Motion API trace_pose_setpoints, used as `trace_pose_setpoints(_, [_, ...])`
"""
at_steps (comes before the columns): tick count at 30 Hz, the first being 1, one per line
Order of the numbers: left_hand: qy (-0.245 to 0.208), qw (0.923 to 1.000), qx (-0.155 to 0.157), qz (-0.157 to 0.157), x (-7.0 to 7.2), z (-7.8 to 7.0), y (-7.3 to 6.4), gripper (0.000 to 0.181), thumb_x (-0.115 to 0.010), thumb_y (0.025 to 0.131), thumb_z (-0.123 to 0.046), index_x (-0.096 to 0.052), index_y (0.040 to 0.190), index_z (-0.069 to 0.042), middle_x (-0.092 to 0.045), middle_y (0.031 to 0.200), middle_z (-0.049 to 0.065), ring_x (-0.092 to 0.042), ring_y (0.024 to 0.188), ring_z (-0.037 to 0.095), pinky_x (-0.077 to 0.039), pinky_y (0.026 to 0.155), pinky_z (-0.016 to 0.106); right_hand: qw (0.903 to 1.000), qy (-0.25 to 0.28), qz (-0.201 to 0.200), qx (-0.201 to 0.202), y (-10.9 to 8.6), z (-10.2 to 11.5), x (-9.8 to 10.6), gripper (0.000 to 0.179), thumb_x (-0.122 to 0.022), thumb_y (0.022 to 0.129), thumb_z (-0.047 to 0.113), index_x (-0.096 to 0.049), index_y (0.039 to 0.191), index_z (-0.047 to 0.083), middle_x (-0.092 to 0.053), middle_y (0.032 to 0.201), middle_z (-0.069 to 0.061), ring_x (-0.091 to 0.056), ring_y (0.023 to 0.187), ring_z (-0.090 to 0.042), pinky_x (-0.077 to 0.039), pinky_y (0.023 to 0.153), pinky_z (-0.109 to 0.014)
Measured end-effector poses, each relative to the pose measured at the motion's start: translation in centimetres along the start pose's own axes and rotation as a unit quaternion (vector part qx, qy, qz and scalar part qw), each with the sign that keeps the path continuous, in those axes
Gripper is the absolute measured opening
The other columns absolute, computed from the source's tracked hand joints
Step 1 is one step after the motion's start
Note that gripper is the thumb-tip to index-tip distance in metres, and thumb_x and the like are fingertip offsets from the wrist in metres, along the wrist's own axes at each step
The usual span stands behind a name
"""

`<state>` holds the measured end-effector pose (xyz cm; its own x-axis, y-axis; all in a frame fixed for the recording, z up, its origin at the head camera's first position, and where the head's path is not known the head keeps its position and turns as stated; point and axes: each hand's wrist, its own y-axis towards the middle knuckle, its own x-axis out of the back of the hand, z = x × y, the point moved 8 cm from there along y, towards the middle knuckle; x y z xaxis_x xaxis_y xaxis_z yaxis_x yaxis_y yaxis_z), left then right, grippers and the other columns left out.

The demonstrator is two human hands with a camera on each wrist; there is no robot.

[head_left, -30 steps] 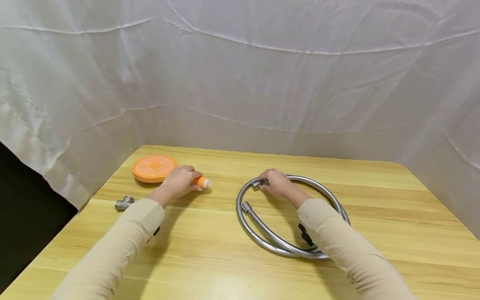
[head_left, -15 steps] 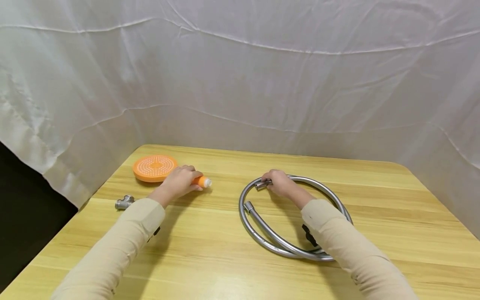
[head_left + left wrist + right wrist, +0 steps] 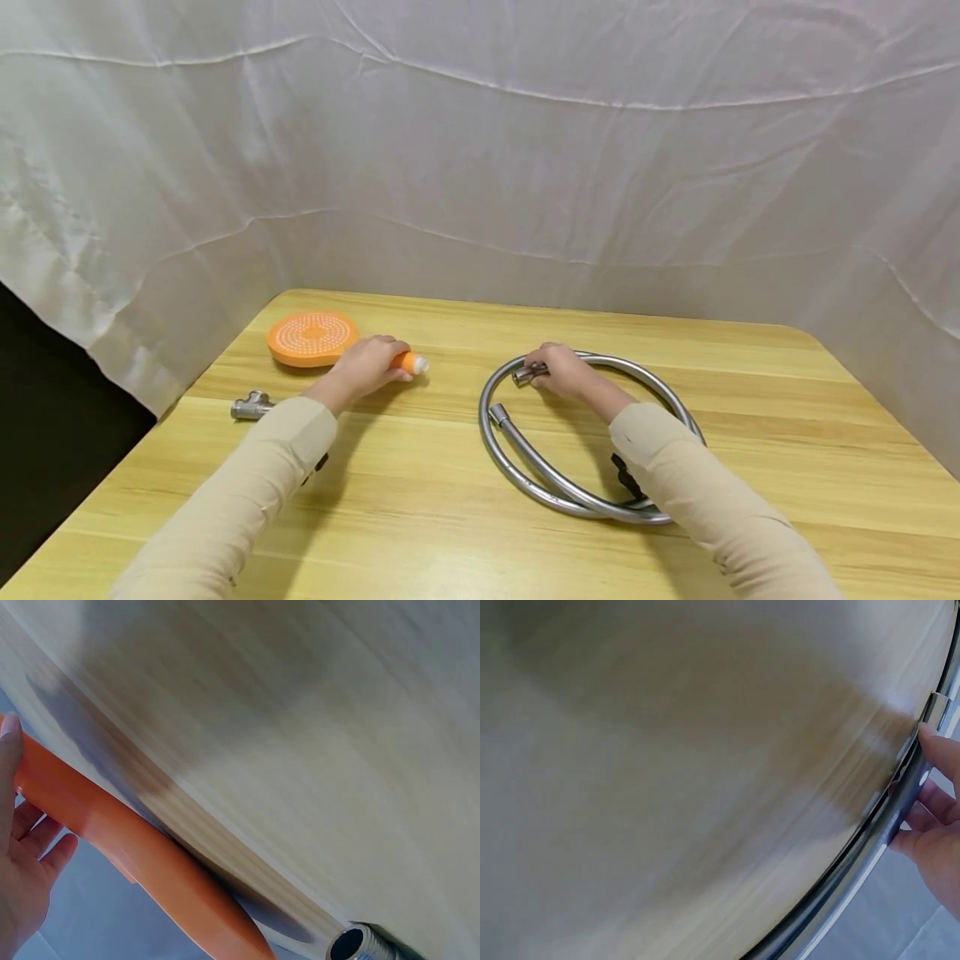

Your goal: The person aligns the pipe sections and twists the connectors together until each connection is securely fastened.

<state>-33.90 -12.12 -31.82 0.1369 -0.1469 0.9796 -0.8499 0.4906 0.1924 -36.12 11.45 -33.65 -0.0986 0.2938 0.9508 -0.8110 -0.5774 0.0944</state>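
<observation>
So, left hand [image 3: 366, 367] curls round showerhead [image 3: 312, 335] — right hand [image 3: 561, 372] pinches hose [image 3: 618, 512]

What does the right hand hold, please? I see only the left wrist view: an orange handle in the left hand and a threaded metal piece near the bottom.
Observer: The right hand grips a metal hose close to its end fitting.
Operator: Does this end fitting touch the orange handle?
Observer: No, the head view shows a gap between it and the handle's white tip.
Operator: And what is at the other end of the handle?
Observer: A round orange shower head, with its dotted face turned up.
</observation>
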Motion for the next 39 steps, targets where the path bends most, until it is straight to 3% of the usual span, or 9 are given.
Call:
trace_pose_setpoints(17, [-0.04,0.9991,0.012,0.009,-0.8,-1.3,0.9,0.035,-0.066,0.085,-0.028,-0.059,0.105,-0.001,-0.064,0.092,0.009,-0.057,0.079,0.02,-0.05,0.071,0.036,0.9999,0.013,0.003,0.005,-0.3,0.5,-0.1,0.014,-0.069,0.082,0.01,-0.063,0.092,0.004,-0.065,0.087,-0.006,-0.06,0.081,-0.018,-0.053,0.075,-0.033])
trace_pose_setpoints(23, [-0.059,0.9981,0.007,0.014,-0.9,-1.7,1.2,0.033,-0.065,0.087,-0.026,-0.057,0.105,-0.001,-0.062,0.09,0.008,-0.055,0.077,0.02,-0.049,0.07,0.035,0.999,0.035,-0.021,0.017,-0.2,0.4,0.1,0.013,-0.067,0.084,0.009,-0.061,0.094,0.004,-0.066,0.089,-0.007,-0.062,0.084,-0.021,-0.054,0.077,-0.035])
trace_pose_setpoints(30, [-0.065,0.9979,0.002,0.006,-1.1,-2.0,1.7,0.036,-0.064,0.087,-0.026,-0.057,0.109,0.002,-0.062,0.095,0.012,-0.056,0.083,0.022,-0.05,0.075,0.037,0.9973,0.044,-0.045,0.038,0.5,1.0,0.6,0.018,-0.063,0.086,0.006,-0.064,0.103,-0.001,-0.066,0.098,-0.014,-0.062,0.091,-0.026,-0.054,0.081,-0.037])
trace_pose_setpoints(39, [-0.057,0.9983,0.01,0.006,-1.8,-2.2,2.0,0.042,-0.061,0.088,-0.029,-0.057,0.114,0.002,-0.061,0.102,0.014,-0.058,0.089,0.025,-0.051,0.081,0.039,0.9976,0.056,-0.03,0.028,1.0,1.2,0.0,0.018,-0.06,0.089,0.009,-0.063,0.105,0.0,-0.067,0.098,-0.011,-0.063,0.092,-0.024,-0.054,0.08,-0.034])
